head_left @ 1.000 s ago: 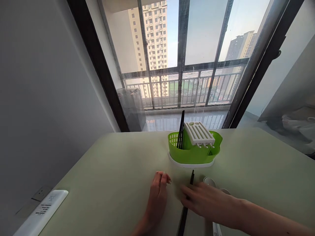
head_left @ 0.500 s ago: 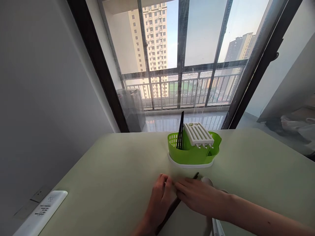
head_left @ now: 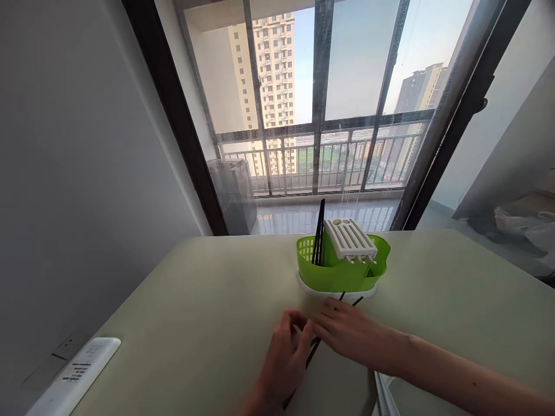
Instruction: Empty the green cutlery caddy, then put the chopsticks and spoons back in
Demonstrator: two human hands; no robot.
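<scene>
Low over the table, in front of the green basket, my two hands meet around dark chopsticks [head_left: 313, 353]. My right hand [head_left: 347, 330] is closed on them from above, and two thin tips stick out past its fingers. Beside it, my left hand [head_left: 286, 352] has its thumb and curled fingers pinched at the chopsticks, touching my right fingertips. Parts of the chopsticks are hidden by both hands. Below my right forearm lie pale utensils [head_left: 384, 394], mostly covered, so their kind is unclear.
A green utensil basket [head_left: 323, 278] on a white base holds black chopsticks [head_left: 318, 234] upright, with a slotted white rack [head_left: 350, 238] on top. A white power strip [head_left: 73, 375] lies along the left edge of the pale table [head_left: 186, 306]. Glass doors stand behind.
My right hand has shifted slightly up, and the chopsticks under it have spread, with two tips now apart. The rounded utensil ends beside my right hand are out of sight now.
</scene>
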